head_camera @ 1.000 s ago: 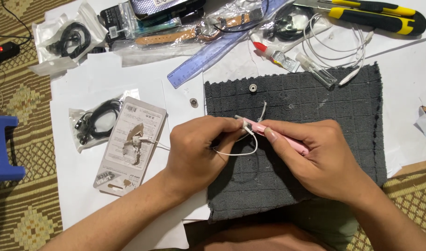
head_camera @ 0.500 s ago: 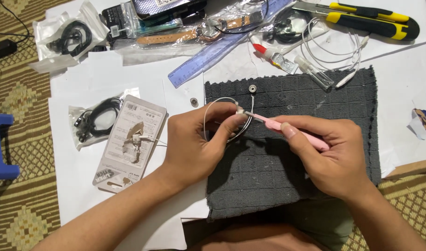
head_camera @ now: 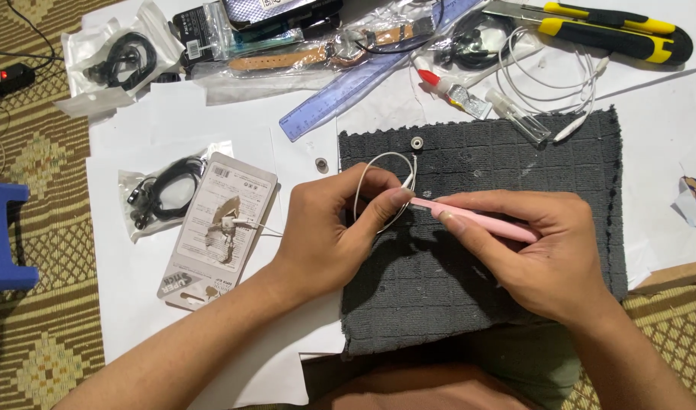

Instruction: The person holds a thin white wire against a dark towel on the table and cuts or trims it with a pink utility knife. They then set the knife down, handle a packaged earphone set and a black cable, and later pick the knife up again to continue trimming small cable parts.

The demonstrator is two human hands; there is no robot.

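Note:
My left hand (head_camera: 331, 228) pinches a thin white earphone cable (head_camera: 378, 161) that loops up above its fingers, over a dark grey cloth (head_camera: 515, 159). My right hand (head_camera: 538, 250) grips a slim pink tool (head_camera: 477, 219) like a pen, its tip touching the cable end held between my left thumb and forefinger. The cable trails left to a torn blister card (head_camera: 215, 228) lying on white paper.
A blue ruler (head_camera: 348, 95), a glue tube (head_camera: 454, 89), a yellow and black utility knife (head_camera: 606, 34), white earphones (head_camera: 568, 76), bagged black earphones (head_camera: 162, 193) and a watch strap (head_camera: 302, 57) lie around. A small round metal part (head_camera: 417, 142) sits on the cloth, another (head_camera: 321, 163) on paper.
The cable loop has shifted upward and rounded out above my left fingers. Both hands have settled slightly lower on the cloth, the pink tool staying at the cable end.

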